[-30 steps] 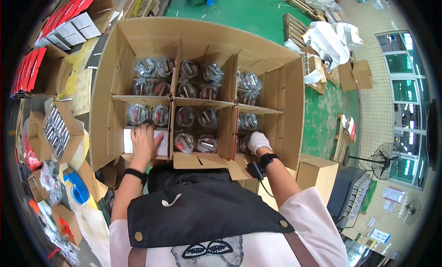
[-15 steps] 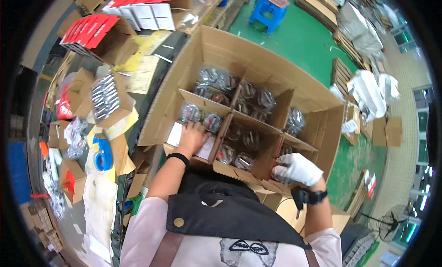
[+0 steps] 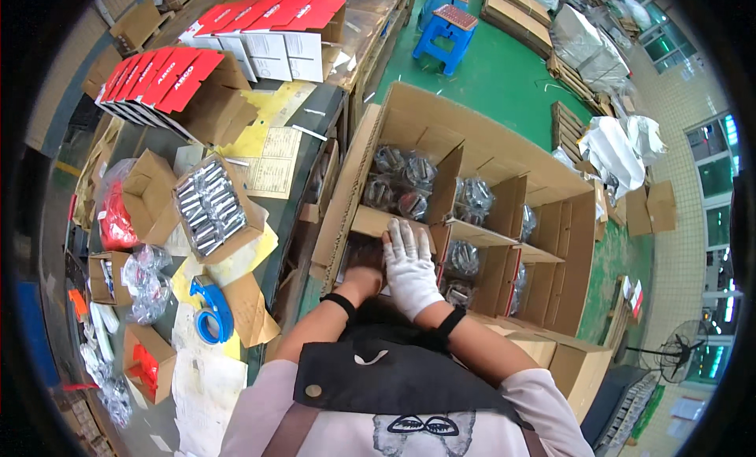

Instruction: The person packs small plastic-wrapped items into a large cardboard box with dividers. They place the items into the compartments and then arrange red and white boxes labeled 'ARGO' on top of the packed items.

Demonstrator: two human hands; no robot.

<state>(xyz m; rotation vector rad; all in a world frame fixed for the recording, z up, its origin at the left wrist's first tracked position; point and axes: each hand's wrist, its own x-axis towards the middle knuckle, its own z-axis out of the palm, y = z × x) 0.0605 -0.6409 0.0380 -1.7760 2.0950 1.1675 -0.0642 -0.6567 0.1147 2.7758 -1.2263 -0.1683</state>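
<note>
Large divided cardboard carton [image 3: 409, 118] beside the worktable [image 3: 315, 114], bagged metal parts [image 3: 402, 181] filling its cells; gloved right hand [image 3: 411, 270] lies flat, fingers together, over the near-left cell, parts just beyond the fingertips; bare left hand [image 3: 364, 270] beside it, fingers hidden, grip undeterminable.

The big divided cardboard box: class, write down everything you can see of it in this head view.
The big divided cardboard box is plain brown corrugated card, open at the top with its flaps folded outward. Card dividers split it into compartments, several holding shiny metal parts in clear bags. It stands on the green floor beside the worktable, directly in front of the person. The gloved right hand lies on the near compartment's edge; the bare left hand reaches into that compartment.
</note>
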